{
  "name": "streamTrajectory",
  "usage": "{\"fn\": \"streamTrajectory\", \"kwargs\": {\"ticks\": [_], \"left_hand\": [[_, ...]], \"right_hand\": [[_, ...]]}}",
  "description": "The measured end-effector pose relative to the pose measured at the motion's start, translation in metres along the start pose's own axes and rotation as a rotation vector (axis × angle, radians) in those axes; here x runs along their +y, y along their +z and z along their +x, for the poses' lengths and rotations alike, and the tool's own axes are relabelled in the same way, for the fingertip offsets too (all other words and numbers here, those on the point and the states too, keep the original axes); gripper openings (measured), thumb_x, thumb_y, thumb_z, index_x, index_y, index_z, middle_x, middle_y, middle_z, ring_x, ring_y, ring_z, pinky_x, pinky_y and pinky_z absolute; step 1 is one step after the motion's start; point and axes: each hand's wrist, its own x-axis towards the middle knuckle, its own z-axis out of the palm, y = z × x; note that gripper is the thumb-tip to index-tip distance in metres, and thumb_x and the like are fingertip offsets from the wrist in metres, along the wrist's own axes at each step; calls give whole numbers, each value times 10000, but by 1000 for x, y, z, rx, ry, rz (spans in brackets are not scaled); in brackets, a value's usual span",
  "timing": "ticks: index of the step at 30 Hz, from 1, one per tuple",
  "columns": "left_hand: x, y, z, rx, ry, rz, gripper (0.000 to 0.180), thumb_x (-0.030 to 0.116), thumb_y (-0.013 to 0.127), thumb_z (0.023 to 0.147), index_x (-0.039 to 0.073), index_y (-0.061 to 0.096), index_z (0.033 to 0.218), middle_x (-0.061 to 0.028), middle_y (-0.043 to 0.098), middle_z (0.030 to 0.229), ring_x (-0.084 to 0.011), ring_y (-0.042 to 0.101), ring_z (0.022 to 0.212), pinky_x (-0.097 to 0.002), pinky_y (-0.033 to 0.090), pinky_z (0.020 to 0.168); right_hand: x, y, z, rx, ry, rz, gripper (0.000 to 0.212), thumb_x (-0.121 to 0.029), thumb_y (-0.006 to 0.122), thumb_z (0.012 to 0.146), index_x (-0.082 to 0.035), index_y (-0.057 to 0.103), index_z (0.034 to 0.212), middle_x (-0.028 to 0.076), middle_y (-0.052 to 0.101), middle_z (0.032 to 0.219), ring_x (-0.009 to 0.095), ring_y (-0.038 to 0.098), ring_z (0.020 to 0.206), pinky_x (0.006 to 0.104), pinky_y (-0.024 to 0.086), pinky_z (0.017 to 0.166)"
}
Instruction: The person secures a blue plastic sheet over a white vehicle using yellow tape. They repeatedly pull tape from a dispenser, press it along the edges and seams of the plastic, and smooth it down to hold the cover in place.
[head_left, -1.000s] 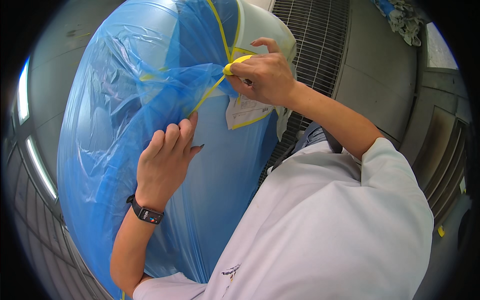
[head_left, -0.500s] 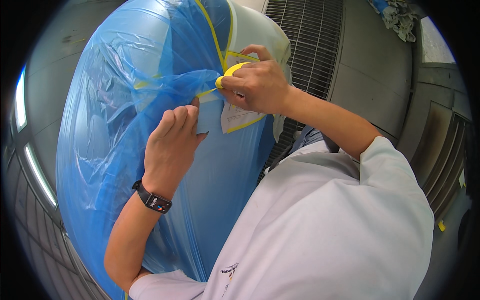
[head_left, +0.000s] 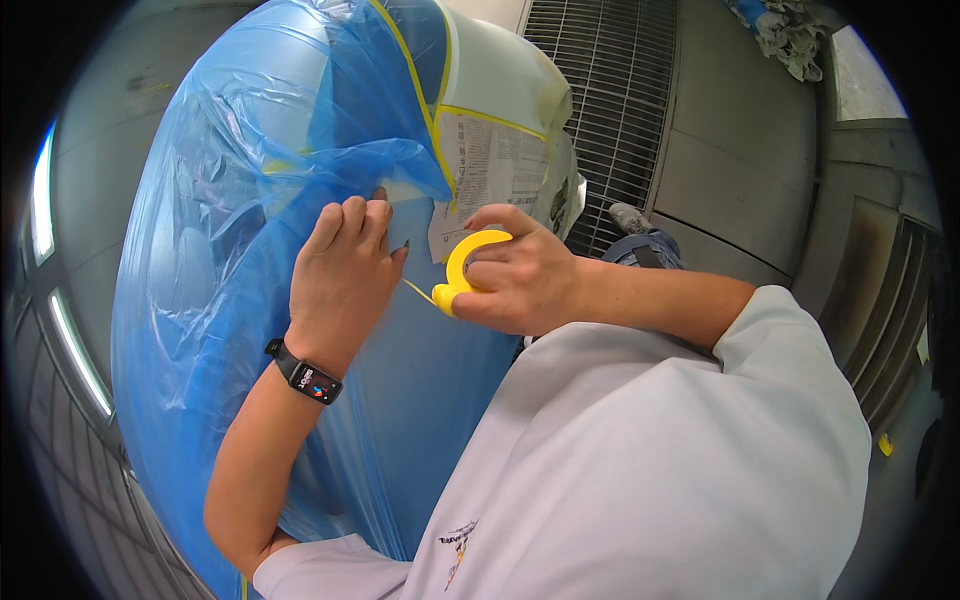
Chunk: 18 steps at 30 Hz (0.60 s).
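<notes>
Thin blue plastic film (head_left: 215,260) covers a large rounded body, wrinkled on its left side. My left hand (head_left: 340,275) rests palm-down on the film, thumb apart from the fingers and the index fingertip at the fold beside a pale strip of surface. In my right hand (head_left: 525,280) is a roll of yellow masking tape (head_left: 457,265), gripped with fingers through its ring. A narrow length of tape runs taut from the roll to beneath my left hand. Beyond the hands, printed paper (head_left: 500,165) is edged with yellow tape.
An uncovered whitish panel (head_left: 500,70) curves above the paper. Alongside lies a dark floor grate (head_left: 605,80), with my shoe (head_left: 630,218) at its edge. Crumpled sheeting (head_left: 785,35) lies at the upper right, near a louvred wall panel (head_left: 895,320).
My right hand has drawn the tape roll toward me, away from the film's edge, uncovering more of the printed paper. My left hand has stayed nearly in place.
</notes>
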Motion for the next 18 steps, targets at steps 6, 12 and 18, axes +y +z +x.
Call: {"fn": "streamTrajectory", "kwargs": {"ticks": [6,12,18], "left_hand": [[-24,-8,17,299,-29,-220,383,202,698,946,76,701,1308,-32,623,1316,-217,578,1219,-394,403,1128],[-35,-8,51,185,-78,-420,355,99,695,880,78,747,1231,-63,699,1108,-222,632,1079,-362,473,1021],[-26,-14,7,153,198,-255,92,100,686,822,64,771,811,-40,659,965,-200,612,981,-334,491,957]], "right_hand": [[12,-9,-49,115,578,312,68,-207,728,1005,-144,755,1006,8,720,702,160,626,589,385,447,941],[13,-12,-80,-12,780,305,263,-184,672,1044,-72,760,1266,43,725,736,157,529,592,338,429,876],[10,-12,-94,-105,1195,481,397,-223,635,1051,-67,678,1414,49,616,651,143,502,544,315,451,589]]}}
